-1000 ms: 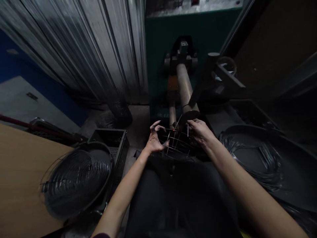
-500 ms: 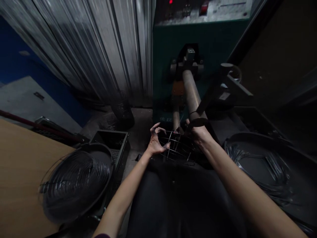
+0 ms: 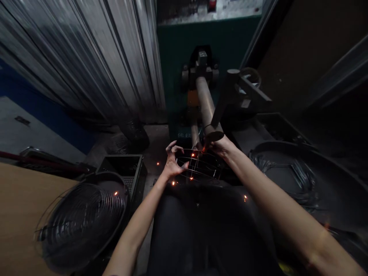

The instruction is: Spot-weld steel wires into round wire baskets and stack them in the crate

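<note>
A round wire frame (image 3: 198, 166) of thin rings and cross wires sits below the electrode arms of a spot welder (image 3: 207, 103). Curled round the frame's left edge is my left hand (image 3: 173, 163), its thumb and fingers bent in a C shape against the wires. My right hand (image 3: 222, 146) is at the far right side of the frame, close under the upper electrode arm's end. Its fingers are bent and partly hidden, so what they pinch cannot be made out. Orange sparks (image 3: 192, 155) fly around the weld point and past both arms.
On the left, a round tub (image 3: 126, 191) carries a stack of wire rings (image 3: 89, 207), beside a black plastic crate (image 3: 139, 172). A wide dark tub (image 3: 339, 172) with bundled wire pieces (image 3: 301, 178) stands on the right. Corrugated metal sheeting (image 3: 129, 57) rises behind.
Sparks have appeared at the weld point and scattered outward. The view has shifted, so the welder now appears further left. Both hands keep nearly the same pose at the frame.
</note>
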`<action>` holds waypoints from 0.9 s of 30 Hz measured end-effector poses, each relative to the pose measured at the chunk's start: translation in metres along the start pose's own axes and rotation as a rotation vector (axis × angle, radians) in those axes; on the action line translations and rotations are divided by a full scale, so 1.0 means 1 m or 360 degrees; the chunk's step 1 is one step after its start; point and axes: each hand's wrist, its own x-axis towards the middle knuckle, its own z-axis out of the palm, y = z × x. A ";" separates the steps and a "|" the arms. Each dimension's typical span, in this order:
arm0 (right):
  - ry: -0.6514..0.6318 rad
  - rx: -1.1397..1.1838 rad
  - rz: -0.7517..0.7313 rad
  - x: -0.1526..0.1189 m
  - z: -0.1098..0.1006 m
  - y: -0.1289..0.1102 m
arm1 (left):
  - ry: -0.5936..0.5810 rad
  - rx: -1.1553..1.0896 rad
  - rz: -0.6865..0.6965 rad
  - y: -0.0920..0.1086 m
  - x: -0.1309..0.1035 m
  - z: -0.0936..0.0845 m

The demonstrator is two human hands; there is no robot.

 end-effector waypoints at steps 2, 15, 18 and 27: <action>-0.0026 -0.0016 0.0058 0.005 -0.004 -0.017 | 0.0049 0.0043 0.0132 0.003 -0.005 0.003; 0.0045 -0.0983 -0.0638 -0.185 -0.016 0.082 | -0.0574 -0.0590 -0.0818 0.105 -0.064 -0.012; -0.0431 -0.1274 -0.0701 -0.216 -0.028 0.097 | -0.0458 -0.0863 -0.1095 0.123 -0.069 0.011; -0.0532 -0.1536 -0.0967 -0.185 -0.107 0.007 | -0.0351 -0.0397 -0.0903 0.162 -0.082 -0.024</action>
